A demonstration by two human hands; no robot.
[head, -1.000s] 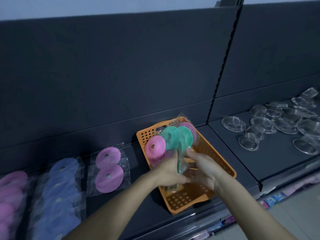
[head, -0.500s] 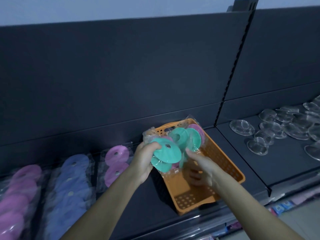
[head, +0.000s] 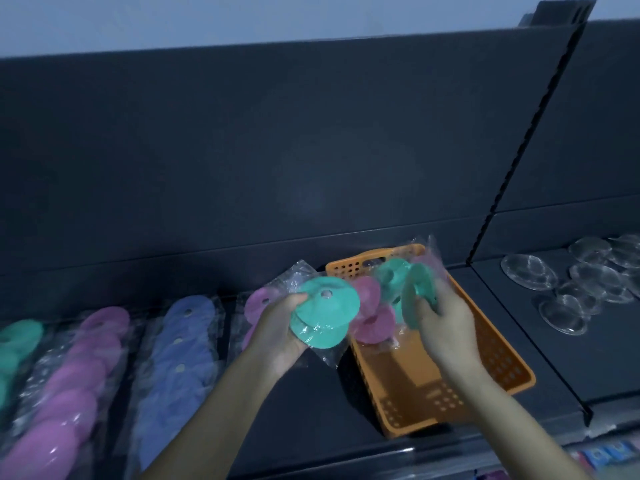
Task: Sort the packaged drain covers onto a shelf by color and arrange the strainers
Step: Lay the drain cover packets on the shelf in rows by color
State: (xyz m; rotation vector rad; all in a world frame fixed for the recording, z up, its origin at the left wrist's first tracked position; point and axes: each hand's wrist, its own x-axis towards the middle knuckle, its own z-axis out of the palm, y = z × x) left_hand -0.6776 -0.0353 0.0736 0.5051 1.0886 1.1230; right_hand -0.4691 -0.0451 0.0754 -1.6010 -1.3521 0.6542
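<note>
Green pack [head: 323,315] sat gripped in your left hand [head: 280,337], right hand [head: 446,327] clutching the mixed bunch [head: 394,275] over the basket [head: 498,362]. Mid-sort, I'd say; next it needed the green row [head: 17,341], far left.

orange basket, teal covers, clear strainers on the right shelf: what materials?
Orange basket: looks like rigid moulded plastic, matte, with a grid of holes in its walls.
Teal covers: probably silicone or soft rubber, matte, sealed in a glossy, crinkled clear film bag.
Clear strainers: transparent and shiny; whether plastic or silicone, cannot tell.
</note>
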